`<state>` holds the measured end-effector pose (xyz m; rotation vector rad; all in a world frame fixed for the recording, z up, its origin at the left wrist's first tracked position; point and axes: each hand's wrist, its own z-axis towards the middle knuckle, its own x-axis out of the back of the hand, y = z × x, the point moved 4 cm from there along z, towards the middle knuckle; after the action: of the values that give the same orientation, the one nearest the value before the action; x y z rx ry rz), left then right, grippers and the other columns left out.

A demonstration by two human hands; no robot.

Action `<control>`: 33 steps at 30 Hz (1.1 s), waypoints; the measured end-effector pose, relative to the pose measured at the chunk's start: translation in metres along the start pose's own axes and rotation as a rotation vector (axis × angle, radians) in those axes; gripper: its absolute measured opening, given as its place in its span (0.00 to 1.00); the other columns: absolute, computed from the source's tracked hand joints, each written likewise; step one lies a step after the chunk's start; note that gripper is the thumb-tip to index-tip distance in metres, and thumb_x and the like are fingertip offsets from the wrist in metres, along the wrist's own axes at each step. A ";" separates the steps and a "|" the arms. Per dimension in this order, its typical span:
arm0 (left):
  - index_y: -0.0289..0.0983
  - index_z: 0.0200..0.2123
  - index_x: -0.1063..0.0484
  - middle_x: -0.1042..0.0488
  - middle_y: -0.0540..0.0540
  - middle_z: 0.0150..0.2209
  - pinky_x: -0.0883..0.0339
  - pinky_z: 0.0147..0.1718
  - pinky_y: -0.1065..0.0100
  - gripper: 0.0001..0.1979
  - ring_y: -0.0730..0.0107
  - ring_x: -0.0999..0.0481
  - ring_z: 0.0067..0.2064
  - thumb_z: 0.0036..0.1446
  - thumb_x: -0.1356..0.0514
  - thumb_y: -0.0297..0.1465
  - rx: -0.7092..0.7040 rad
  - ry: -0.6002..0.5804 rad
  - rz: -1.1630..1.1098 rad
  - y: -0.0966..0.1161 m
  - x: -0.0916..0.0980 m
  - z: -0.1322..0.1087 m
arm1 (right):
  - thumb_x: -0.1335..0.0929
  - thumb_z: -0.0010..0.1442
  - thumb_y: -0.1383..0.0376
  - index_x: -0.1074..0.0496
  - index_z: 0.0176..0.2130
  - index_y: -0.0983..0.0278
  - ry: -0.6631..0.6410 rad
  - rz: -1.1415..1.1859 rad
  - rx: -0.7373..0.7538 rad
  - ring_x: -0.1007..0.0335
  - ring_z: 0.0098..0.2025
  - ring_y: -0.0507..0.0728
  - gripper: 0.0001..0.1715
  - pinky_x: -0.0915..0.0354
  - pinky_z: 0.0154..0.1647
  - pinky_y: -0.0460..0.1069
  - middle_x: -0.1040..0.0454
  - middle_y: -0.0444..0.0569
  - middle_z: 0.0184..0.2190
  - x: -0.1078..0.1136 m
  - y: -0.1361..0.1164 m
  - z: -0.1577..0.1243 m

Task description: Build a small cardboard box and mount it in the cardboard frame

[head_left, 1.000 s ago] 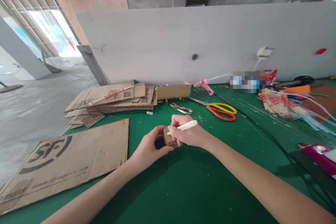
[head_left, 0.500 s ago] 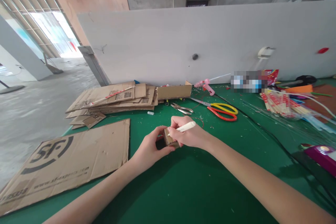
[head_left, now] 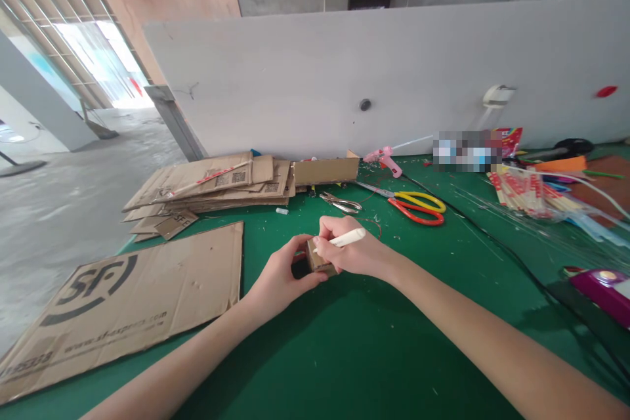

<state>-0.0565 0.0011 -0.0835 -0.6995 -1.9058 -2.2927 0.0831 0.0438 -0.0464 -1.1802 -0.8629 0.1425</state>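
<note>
In the head view, the pen [head_left: 350, 237] lies at nearly the same slant as 0.5 s ago, its blunt end a touch lower and further left than 1.0 s ago; both hands and the small cardboard block [head_left: 319, 263] keep practically the same place; the scene around them shifts only slightly.

The right hand [head_left: 352, 249] covers the block's right side and much of its upper face; whether those fingers also press on the block cannot be told; the pen's tip is at the upper face, too small to show a clear mark; the gap inside the left hand [head_left: 280, 275] is in dark shadow; a purple device [head_left: 600, 289] is cut off by the right edge, and a patch by the partition [head_left: 295, 79] is pixelated.

The block is brown, squarish and sharp-edged, with a darker line along its near upper edge; it sits between the 2 hands above the middle of the green tabletop [head_left: 315, 354], below the silver pliers [head_left: 344, 203] and the scissors [head_left: 394, 199]; the left thumb and fingers pinch it from the left; the right hand pinches the cream-white pen near its tip, thumb against fingers.
</note>
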 end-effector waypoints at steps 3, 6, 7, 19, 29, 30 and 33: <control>0.39 0.50 0.38 0.26 0.43 0.49 0.30 0.51 0.55 0.23 0.60 0.24 0.50 0.50 0.36 0.32 0.001 0.004 0.011 0.000 0.000 0.000 | 0.38 0.61 0.62 0.42 0.28 0.61 -0.011 -0.014 -0.007 0.36 0.16 0.48 0.10 0.44 0.17 0.42 0.35 0.36 0.16 0.000 0.000 0.000; 0.39 0.50 0.38 0.26 0.43 0.49 0.30 0.51 0.56 0.23 0.60 0.24 0.50 0.50 0.36 0.32 -0.003 0.007 0.011 -0.001 0.000 0.000 | 0.38 0.61 0.62 0.42 0.28 0.61 0.002 -0.027 -0.010 0.37 0.16 0.48 0.10 0.44 0.17 0.42 0.35 0.36 0.15 0.000 0.000 0.000; 0.39 0.50 0.38 0.26 0.43 0.49 0.30 0.51 0.56 0.23 0.60 0.24 0.50 0.50 0.36 0.32 -0.001 0.005 0.009 -0.001 0.000 0.000 | 0.38 0.61 0.62 0.42 0.28 0.61 0.003 -0.030 -0.009 0.37 0.16 0.48 0.10 0.45 0.17 0.42 0.35 0.36 0.15 0.001 -0.001 0.000; 0.39 0.50 0.38 0.26 0.42 0.50 0.31 0.51 0.56 0.23 0.59 0.24 0.50 0.51 0.36 0.33 0.008 0.006 0.035 -0.001 -0.001 -0.002 | 0.38 0.61 0.62 0.41 0.28 0.61 -0.016 -0.019 -0.014 0.36 0.16 0.48 0.11 0.43 0.16 0.41 0.35 0.37 0.15 0.000 0.001 0.000; 0.40 0.51 0.38 0.26 0.43 0.49 0.32 0.51 0.56 0.25 0.60 0.24 0.49 0.51 0.35 0.33 -0.005 0.020 0.057 -0.003 0.000 -0.002 | 0.37 0.60 0.63 0.41 0.27 0.61 0.030 0.119 0.001 0.38 0.14 0.47 0.11 0.45 0.13 0.40 0.33 0.37 0.15 -0.002 0.006 0.001; 0.40 0.51 0.38 0.26 0.43 0.49 0.32 0.51 0.56 0.25 0.60 0.24 0.49 0.50 0.35 0.33 -0.006 0.024 0.061 -0.004 0.000 -0.002 | 0.38 0.60 0.64 0.42 0.26 0.61 0.068 0.203 -0.005 0.39 0.13 0.46 0.11 0.46 0.11 0.40 0.33 0.37 0.16 -0.001 0.008 0.000; 0.39 0.50 0.38 0.26 0.43 0.48 0.32 0.51 0.55 0.26 0.59 0.25 0.49 0.48 0.34 0.34 -0.023 0.057 0.113 -0.007 0.002 -0.002 | 0.38 0.61 0.63 0.44 0.25 0.61 0.184 0.506 -0.003 0.40 0.11 0.47 0.14 0.49 0.08 0.40 0.32 0.37 0.15 0.005 0.016 -0.005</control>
<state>-0.0612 0.0015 -0.0889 -0.7175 -1.7712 -2.2442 0.0949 0.0494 -0.0581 -1.3734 -0.3904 0.4370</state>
